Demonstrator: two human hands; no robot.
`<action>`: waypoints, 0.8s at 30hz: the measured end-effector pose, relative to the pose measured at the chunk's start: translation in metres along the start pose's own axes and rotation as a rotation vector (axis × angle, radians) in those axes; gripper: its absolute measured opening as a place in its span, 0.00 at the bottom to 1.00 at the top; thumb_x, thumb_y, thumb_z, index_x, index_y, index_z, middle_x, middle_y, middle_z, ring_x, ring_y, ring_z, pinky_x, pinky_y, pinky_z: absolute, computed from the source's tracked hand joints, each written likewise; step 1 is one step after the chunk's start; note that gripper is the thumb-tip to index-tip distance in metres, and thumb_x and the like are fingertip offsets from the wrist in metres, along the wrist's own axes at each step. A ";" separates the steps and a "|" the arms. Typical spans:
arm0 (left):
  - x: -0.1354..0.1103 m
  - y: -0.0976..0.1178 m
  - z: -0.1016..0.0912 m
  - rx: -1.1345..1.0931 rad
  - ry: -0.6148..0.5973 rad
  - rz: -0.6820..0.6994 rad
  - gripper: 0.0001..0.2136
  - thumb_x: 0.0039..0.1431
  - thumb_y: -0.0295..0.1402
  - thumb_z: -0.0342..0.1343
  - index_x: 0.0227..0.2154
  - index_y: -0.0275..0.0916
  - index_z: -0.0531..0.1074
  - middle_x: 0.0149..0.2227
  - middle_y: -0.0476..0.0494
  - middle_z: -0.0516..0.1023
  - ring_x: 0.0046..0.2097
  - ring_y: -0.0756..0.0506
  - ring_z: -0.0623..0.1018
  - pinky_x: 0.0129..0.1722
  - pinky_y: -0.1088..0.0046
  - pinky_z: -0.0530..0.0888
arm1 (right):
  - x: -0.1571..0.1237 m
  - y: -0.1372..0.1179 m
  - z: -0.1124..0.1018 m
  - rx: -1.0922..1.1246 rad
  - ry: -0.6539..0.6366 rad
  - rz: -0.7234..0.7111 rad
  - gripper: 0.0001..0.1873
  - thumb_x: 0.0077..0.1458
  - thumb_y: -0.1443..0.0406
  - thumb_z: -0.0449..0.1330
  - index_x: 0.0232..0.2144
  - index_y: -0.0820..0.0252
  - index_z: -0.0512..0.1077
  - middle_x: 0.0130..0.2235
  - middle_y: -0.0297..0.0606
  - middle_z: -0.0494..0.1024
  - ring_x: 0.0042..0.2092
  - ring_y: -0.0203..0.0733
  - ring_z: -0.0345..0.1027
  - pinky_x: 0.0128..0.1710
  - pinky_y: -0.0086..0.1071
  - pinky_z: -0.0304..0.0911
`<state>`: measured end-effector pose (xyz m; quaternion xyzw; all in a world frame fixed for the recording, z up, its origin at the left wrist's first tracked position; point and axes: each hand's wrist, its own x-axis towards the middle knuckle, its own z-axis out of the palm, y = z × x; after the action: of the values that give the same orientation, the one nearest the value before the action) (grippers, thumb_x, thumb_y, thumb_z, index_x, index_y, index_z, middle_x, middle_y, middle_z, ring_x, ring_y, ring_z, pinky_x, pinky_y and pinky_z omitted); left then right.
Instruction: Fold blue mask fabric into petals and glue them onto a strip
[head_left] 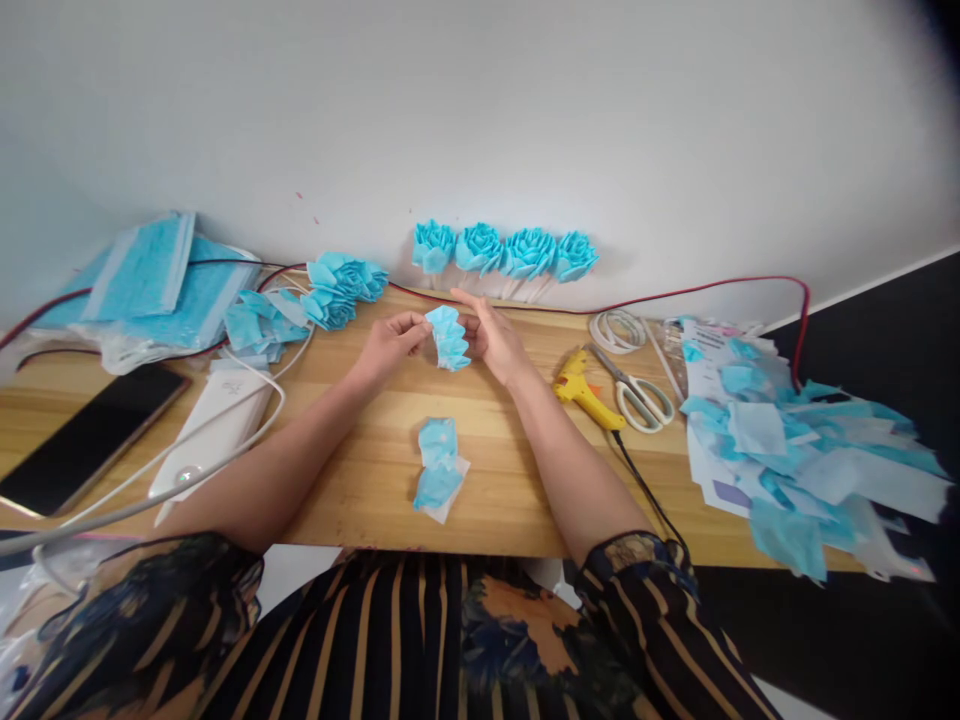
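Note:
Over the middle of the table, a light-blue fabric flower (448,338) with pointed, layered petals is held between my hands, tilted on its side. The thumb and fingers of my left hand (394,345) pinch its left edge. My right hand (495,340) supports it from the other side; one finger stretches outward while others curl behind the petals, partly hidden. Below, two blue fabric pieces (438,445) lie on the wood near the table's front. A row of several finished blue flowers (529,253) leans at the wall beyond my hands.
Right of my arm lie a yellow glue gun (589,390), scissors (643,400), a white coil (617,330) and a heap of fabric scraps (780,430). To the left are more blue flowers (341,285), face masks (150,280), a white power strip (214,420) with cables and a phone (90,435).

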<state>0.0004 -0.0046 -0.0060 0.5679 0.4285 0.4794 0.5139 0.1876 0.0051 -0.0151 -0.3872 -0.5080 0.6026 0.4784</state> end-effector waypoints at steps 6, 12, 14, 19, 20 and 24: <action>0.000 -0.004 -0.001 -0.052 -0.001 0.001 0.15 0.53 0.42 0.61 0.20 0.38 0.68 0.21 0.51 0.67 0.25 0.52 0.64 0.28 0.73 0.61 | 0.001 0.003 0.003 -0.031 0.037 -0.075 0.31 0.48 0.53 0.71 0.54 0.54 0.74 0.33 0.31 0.78 0.33 0.35 0.70 0.33 0.29 0.67; 0.001 -0.006 -0.001 -0.038 -0.034 -0.040 0.20 0.56 0.49 0.60 0.19 0.39 0.69 0.21 0.49 0.68 0.24 0.51 0.66 0.27 0.72 0.62 | 0.001 0.002 0.006 -0.171 0.094 -0.104 0.30 0.50 0.54 0.67 0.55 0.54 0.74 0.26 0.28 0.71 0.28 0.36 0.63 0.28 0.30 0.62; 0.001 -0.006 -0.001 -0.026 -0.022 -0.036 0.18 0.52 0.46 0.63 0.19 0.39 0.68 0.20 0.51 0.68 0.24 0.52 0.65 0.27 0.73 0.62 | 0.001 0.001 0.007 -0.157 0.089 -0.104 0.30 0.50 0.54 0.68 0.55 0.54 0.74 0.26 0.28 0.70 0.28 0.35 0.62 0.28 0.30 0.61; 0.001 -0.003 0.000 0.011 0.006 -0.030 0.16 0.49 0.44 0.64 0.19 0.39 0.68 0.19 0.53 0.66 0.24 0.52 0.64 0.27 0.74 0.62 | 0.001 0.002 0.007 -0.108 0.109 -0.084 0.28 0.55 0.48 0.63 0.53 0.54 0.75 0.34 0.34 0.76 0.33 0.37 0.68 0.32 0.31 0.66; 0.001 -0.003 0.000 0.023 0.005 -0.027 0.16 0.48 0.45 0.64 0.19 0.39 0.69 0.19 0.53 0.66 0.24 0.52 0.64 0.27 0.74 0.62 | 0.001 0.002 0.008 -0.118 0.097 -0.076 0.29 0.54 0.47 0.63 0.53 0.54 0.75 0.34 0.34 0.76 0.33 0.37 0.68 0.32 0.31 0.65; 0.001 -0.002 0.001 0.059 -0.008 -0.019 0.17 0.48 0.45 0.65 0.19 0.39 0.68 0.19 0.53 0.66 0.24 0.53 0.63 0.27 0.73 0.62 | 0.001 0.004 0.009 -0.185 0.048 -0.076 0.31 0.50 0.50 0.69 0.56 0.51 0.74 0.25 0.28 0.70 0.26 0.35 0.60 0.25 0.29 0.59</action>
<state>0.0016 -0.0040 -0.0080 0.5805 0.4457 0.4593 0.5034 0.1783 0.0035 -0.0171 -0.4246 -0.5640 0.5251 0.4753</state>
